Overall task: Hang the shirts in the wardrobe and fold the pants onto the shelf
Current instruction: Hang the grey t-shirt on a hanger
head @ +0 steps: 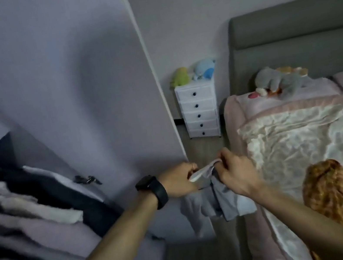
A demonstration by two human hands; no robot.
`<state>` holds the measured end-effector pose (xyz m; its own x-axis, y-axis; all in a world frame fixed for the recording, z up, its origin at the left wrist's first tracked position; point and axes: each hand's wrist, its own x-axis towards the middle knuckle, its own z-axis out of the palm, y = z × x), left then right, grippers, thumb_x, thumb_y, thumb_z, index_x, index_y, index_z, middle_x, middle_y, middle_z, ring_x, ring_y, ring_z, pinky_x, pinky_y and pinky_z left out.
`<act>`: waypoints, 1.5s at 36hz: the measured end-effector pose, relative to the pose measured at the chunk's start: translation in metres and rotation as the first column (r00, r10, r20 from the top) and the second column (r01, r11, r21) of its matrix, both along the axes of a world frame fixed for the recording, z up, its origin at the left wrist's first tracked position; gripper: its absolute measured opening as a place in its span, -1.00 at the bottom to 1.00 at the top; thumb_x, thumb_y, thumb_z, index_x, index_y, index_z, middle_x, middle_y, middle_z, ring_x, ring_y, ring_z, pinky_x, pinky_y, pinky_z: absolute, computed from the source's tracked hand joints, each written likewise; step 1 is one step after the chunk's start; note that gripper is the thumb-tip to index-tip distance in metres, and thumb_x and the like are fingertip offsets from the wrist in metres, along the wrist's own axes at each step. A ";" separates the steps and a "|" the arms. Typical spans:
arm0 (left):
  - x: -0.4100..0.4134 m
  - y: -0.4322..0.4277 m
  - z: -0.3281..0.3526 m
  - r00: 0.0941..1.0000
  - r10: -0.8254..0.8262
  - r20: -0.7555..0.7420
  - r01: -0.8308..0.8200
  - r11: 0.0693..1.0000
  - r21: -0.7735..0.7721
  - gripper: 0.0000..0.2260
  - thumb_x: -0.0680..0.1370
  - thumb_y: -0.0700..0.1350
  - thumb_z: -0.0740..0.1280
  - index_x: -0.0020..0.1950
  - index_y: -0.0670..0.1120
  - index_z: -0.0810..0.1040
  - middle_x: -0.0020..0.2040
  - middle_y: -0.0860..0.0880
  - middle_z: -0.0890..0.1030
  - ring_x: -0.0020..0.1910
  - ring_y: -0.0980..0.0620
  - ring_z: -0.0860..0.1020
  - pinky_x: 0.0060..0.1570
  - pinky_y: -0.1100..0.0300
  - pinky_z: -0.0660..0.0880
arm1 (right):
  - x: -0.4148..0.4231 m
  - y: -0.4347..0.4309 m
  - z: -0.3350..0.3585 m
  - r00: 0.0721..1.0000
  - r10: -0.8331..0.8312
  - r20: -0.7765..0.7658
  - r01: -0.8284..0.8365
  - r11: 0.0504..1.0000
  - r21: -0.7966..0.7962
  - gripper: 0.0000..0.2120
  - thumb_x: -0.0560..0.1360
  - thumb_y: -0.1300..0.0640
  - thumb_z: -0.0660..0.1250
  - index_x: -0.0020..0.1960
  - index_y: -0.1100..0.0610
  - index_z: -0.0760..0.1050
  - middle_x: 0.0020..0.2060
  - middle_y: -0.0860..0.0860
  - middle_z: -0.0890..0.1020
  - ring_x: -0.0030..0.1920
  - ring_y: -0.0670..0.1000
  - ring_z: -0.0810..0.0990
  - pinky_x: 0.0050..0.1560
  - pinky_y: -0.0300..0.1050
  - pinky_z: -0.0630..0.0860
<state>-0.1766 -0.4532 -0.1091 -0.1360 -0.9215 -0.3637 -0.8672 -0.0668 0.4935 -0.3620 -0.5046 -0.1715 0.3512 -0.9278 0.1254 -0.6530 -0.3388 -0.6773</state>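
- My left hand [181, 182], with a watch [153, 190] on the wrist, sits at frame centre, fingers curled round the top of a grey garment [211, 207].
- My right hand [236, 175], just at 3 o'clock of the left, pinches the same top edge.
- A white strip [196, 174] runs between my hands; I cannot tell if it is a hanger or a collar.
- The garment hangs toward 6 o'clock above the floor, between the wardrobe door [67, 91] and the bed [305, 140].
- Clothes [20, 213] lie blurred in the wardrobe at 8 o'clock.
- Drawers [198, 111] stand at 12 o'clock, with plush toys [192, 73] on top.
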 end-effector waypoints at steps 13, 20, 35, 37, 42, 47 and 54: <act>0.102 0.132 -0.007 0.844 0.481 0.236 -0.469 0.877 -0.108 -0.80 0.57 -0.16 0.28 0.01 0.08 0.66 -0.03 0.06 0.69 -0.02 0.05 0.63 0.03 0.17 0.55 | 0.087 0.021 -0.023 0.742 0.465 -0.483 -0.589 0.797 -0.137 -0.77 0.52 0.10 0.28 0.17 0.08 0.43 0.06 0.09 0.53 -0.03 0.24 0.61 -0.22 0.00 0.48; 0.180 0.223 -0.010 0.663 0.685 0.302 -0.660 0.725 -0.194 -0.85 0.61 -0.04 0.24 -0.14 0.16 0.48 -0.01 0.01 0.62 -0.05 0.00 0.53 -0.08 0.17 0.43 | 0.138 0.015 0.012 0.650 0.555 -0.518 -0.634 0.772 0.032 -0.74 0.46 0.13 0.30 0.11 -0.06 0.61 0.06 0.04 0.68 0.06 0.16 0.64 0.05 0.00 0.58; 0.223 0.357 -0.080 0.242 0.943 -0.229 -0.970 0.241 -0.031 -0.71 0.64 -0.02 0.22 -0.28 -0.03 0.41 -0.31 0.03 0.46 -0.27 0.03 0.43 -0.23 0.14 0.31 | 0.248 0.078 -0.023 0.557 0.729 -0.397 -0.720 0.663 0.206 -0.83 0.58 0.00 0.30 0.09 -0.12 0.64 0.03 -0.05 0.66 0.07 0.05 0.58 0.01 -0.12 0.48; 0.222 0.370 -0.091 0.169 0.943 -0.288 -0.985 0.170 -0.019 -0.73 0.65 -0.05 0.22 -0.25 -0.04 0.41 -0.31 0.03 0.46 -0.28 0.06 0.42 -0.26 0.17 0.31 | 0.258 0.090 -0.027 0.615 0.752 -0.237 -0.736 0.655 0.168 -0.85 0.55 0.11 0.34 -0.01 -0.07 0.67 -0.07 -0.11 0.67 -0.04 -0.04 0.59 -0.05 -0.32 0.44; 0.215 0.387 -0.091 -0.003 0.872 -0.489 -1.000 -0.009 -0.010 -0.92 0.67 -0.20 0.24 0.04 -0.07 0.51 -0.25 -0.03 0.47 -0.31 0.08 0.40 -0.37 0.37 0.36 | 0.300 0.105 -0.028 0.524 0.847 -0.092 -0.810 0.528 0.255 -0.80 0.55 0.18 0.29 -0.22 0.04 0.59 -0.27 -0.01 0.64 -0.18 0.04 0.58 -0.18 -0.26 0.39; 0.193 0.401 -0.079 0.027 0.881 -0.472 -1.000 0.021 -0.017 -0.85 0.66 -0.25 0.24 0.21 -0.09 0.47 -0.20 -0.13 0.52 -0.23 -0.02 0.47 -0.22 0.28 0.45 | 0.321 0.101 -0.047 0.424 0.904 -0.050 -0.855 0.419 0.306 -0.69 0.51 -0.04 0.41 -0.37 -0.04 0.44 -0.46 -0.16 0.50 -0.39 -0.19 0.46 -0.36 -0.33 0.32; 0.159 0.418 -0.072 0.014 0.979 0.204 -1.000 0.020 -0.025 -0.91 0.57 -0.08 0.19 -0.05 0.13 0.39 -0.13 0.03 0.57 -0.16 -0.02 0.51 -0.09 0.07 0.43 | 0.352 0.120 -0.049 0.166 0.964 -0.205 -0.942 0.217 0.258 -0.78 0.39 -0.01 0.40 -0.30 -0.06 0.36 -0.43 -0.12 0.51 -0.39 -0.12 0.42 -0.34 -0.13 0.32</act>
